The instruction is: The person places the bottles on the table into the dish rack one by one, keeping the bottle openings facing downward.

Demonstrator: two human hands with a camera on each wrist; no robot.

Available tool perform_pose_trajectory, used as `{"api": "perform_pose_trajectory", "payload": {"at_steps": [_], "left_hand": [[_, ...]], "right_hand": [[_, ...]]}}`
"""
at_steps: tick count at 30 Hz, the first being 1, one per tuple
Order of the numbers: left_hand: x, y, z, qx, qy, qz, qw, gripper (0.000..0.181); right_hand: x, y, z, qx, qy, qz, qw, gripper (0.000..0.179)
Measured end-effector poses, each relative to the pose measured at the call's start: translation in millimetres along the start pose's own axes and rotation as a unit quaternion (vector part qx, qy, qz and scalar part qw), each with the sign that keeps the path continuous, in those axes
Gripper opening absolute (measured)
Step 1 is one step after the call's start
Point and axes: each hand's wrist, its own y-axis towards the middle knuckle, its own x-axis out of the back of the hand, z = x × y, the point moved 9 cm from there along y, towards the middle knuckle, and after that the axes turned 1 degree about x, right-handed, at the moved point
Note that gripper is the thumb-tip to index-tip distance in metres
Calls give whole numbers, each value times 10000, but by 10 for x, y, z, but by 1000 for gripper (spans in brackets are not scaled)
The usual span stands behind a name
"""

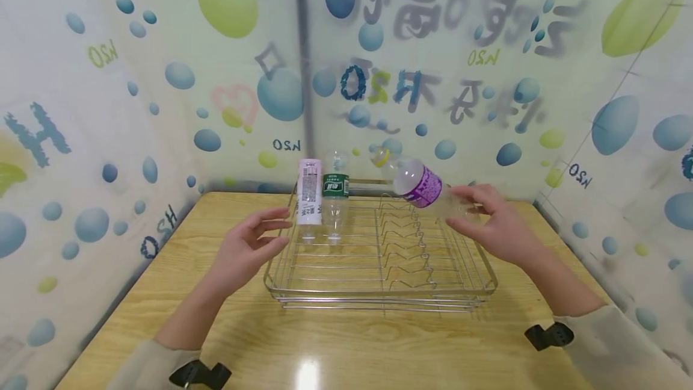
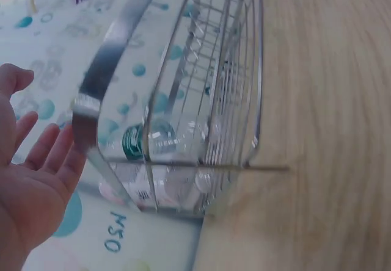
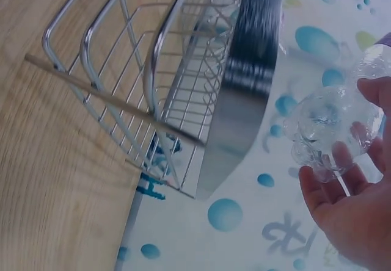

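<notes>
My right hand (image 1: pixel 495 224) grips the bottom end of a clear plastic bottle with a purple label (image 1: pixel 422 188). The bottle tilts over the right part of a wire dish rack (image 1: pixel 379 294), its yellow-ringed neck pointing up and left. In the right wrist view, fingers and thumb curl round the bottle's lumpy clear base (image 3: pixel 324 124). Beside the rack's left side, my left hand (image 1: pixel 251 248) holds nothing, its fingers loosely bent. Two bottles stand upright at the rack's back left: one with a pink label (image 1: pixel 310 194), the other clear with a green label (image 1: pixel 335 185).
The rack sits on a wood-grain table (image 1: pixel 335 342), with a row of bent wire dividers (image 1: pixel 406 251) right of its middle. A curtain printed with blue and green drops (image 1: pixel 281 95) encloses the back and both sides.
</notes>
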Motion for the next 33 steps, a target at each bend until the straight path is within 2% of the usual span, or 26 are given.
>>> {"api": "perform_pose_trajectory", "payload": {"at_steps": [9, 13, 16, 20, 25, 28, 33], "left_hand": [[-516, 243, -213, 227, -686, 905, 9933, 63], [-720, 308, -275, 313, -865, 1122, 9894, 67], [-816, 340, -313, 310, -899, 1166, 9886, 64], [-862, 362, -324, 263, -935, 1091, 9893, 46], [-847, 345, -274, 393, -954, 986, 9898, 35], [-826, 330, -239, 446, -968, 953, 9897, 36], [-760, 298, -171, 491, -1084, 895, 9889, 39]], "right_hand": [[-218, -28, 242, 418, -614, 264, 9969, 51], [-312, -40, 302, 656, -729, 337, 9946, 52], [-371, -45, 350, 853, -860, 338, 9921, 53], [-423, -53, 396, 1043, -1046, 295, 9886, 54], [-441, -58, 372, 971, -988, 319, 9898, 55], [-426, -52, 322, 811, -701, 362, 9936, 60], [-367, -50, 168, 427, 120, 405, 9982, 72]]}}
